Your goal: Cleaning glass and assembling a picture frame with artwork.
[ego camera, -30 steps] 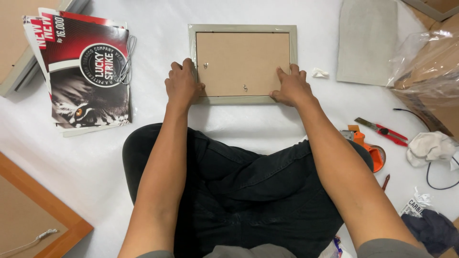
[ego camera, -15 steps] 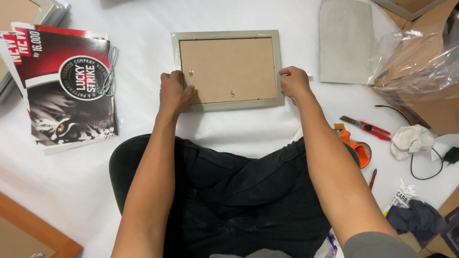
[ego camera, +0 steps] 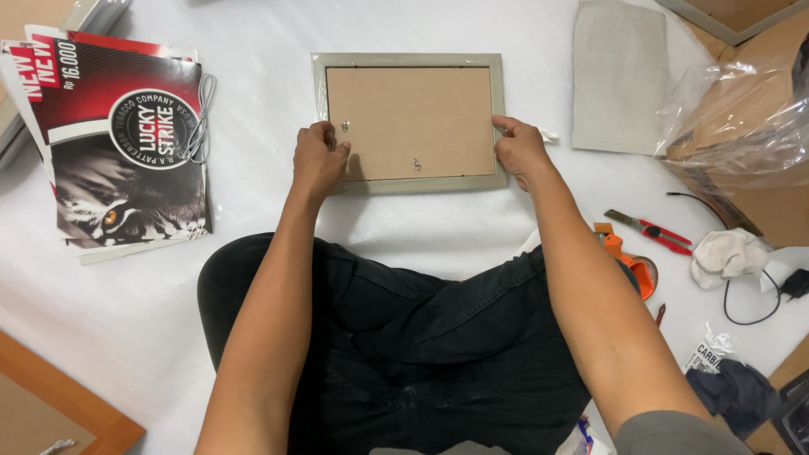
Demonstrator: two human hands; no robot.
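A grey picture frame point(ego camera: 409, 61) lies face down on white foam sheeting, its brown backing board point(ego camera: 410, 122) facing up with small metal hangers on it. My left hand point(ego camera: 318, 160) rests on the frame's lower left part, fingers curled near a hanger clip. My right hand point(ego camera: 521, 152) grips the frame's right edge, thumb on the backing board. I sit cross-legged in dark trousers just below the frame.
A stack of red-and-black printed posters point(ego camera: 118, 143) lies at left with a grey cord on it. A grey pad point(ego camera: 619, 76) lies at upper right, a plastic-wrapped cardboard box point(ego camera: 750, 135) at right. A red cutter point(ego camera: 649, 229), orange tool point(ego camera: 628, 261), white cloth point(ego camera: 726, 255) and a wooden frame corner point(ego camera: 50, 404) lie around.
My right hand slid from the frame's lower edge up onto its right side. My left hand shifted slightly along the lower left edge. The view moved a little.
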